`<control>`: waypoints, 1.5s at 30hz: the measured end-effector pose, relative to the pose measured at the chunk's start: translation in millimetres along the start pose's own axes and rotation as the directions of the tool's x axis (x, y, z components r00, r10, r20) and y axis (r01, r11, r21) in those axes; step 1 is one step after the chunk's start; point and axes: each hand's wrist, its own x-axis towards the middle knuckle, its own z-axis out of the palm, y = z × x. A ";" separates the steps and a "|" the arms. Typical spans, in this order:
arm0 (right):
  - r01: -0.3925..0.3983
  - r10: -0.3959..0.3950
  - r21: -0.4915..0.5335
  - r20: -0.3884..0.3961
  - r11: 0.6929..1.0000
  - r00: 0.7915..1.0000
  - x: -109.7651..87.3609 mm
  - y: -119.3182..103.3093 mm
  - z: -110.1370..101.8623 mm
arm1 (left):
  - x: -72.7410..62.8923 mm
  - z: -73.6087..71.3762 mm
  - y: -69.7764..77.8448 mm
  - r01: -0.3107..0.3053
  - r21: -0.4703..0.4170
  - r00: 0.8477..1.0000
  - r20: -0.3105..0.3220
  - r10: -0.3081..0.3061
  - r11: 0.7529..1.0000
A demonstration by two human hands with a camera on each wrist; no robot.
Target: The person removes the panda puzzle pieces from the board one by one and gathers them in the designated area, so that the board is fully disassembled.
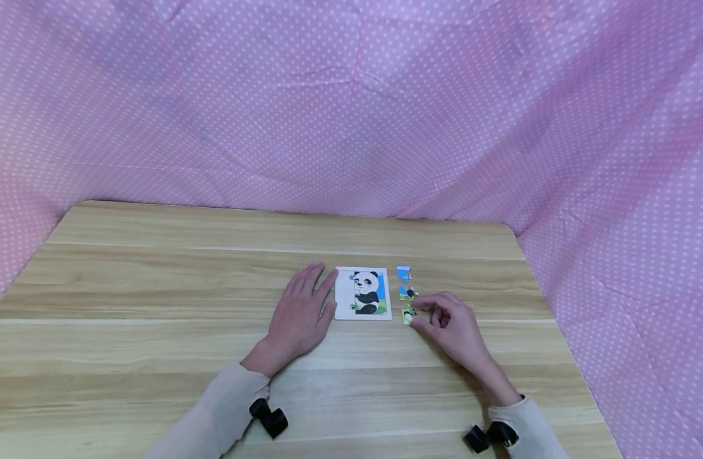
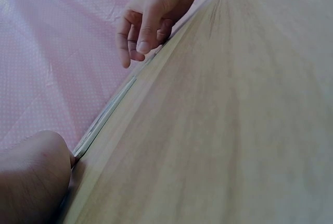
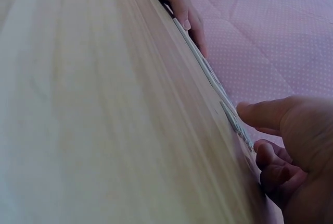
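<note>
A small panda jigsaw puzzle in a white frame (image 1: 340, 306) lies flat on the table, its left strip plain white. My left hand (image 1: 300, 315) rests on the table at the frame's left side, fingers straight, with fingertips and thumb at its edge. Three loose pieces lie in a column to the right: a blue top piece (image 1: 404, 273), a blue, black and green middle piece (image 1: 406, 293) and a green and white bottom piece (image 1: 407, 315). Over the bottom piece, my right hand (image 1: 457, 328) has thumb and index finger spread about its right side; contact is unclear.
The wooden table (image 1: 156, 287) extends around the puzzle on all sides. Pink dotted cloth (image 1: 351, 115) hangs behind its far edge and along both sides. Black wrist devices (image 1: 269, 419) sit at both cuffs.
</note>
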 end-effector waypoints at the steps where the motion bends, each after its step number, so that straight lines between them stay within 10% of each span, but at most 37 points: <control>1: 0.003 -0.003 -0.001 -0.001 1.000 1.000 0.2 -0.1 0.1 | -0.2 -0.1 -0.1 0.000 0.000 1.000 0.002 0.000 1.000; 45: 0.090 -0.087 -0.064 0.039 0.994 0.995 31.0 -46.7 26.6 | -1.0 2.2 -0.3 -0.016 -0.002 0.999 -0.031 0.016 1.000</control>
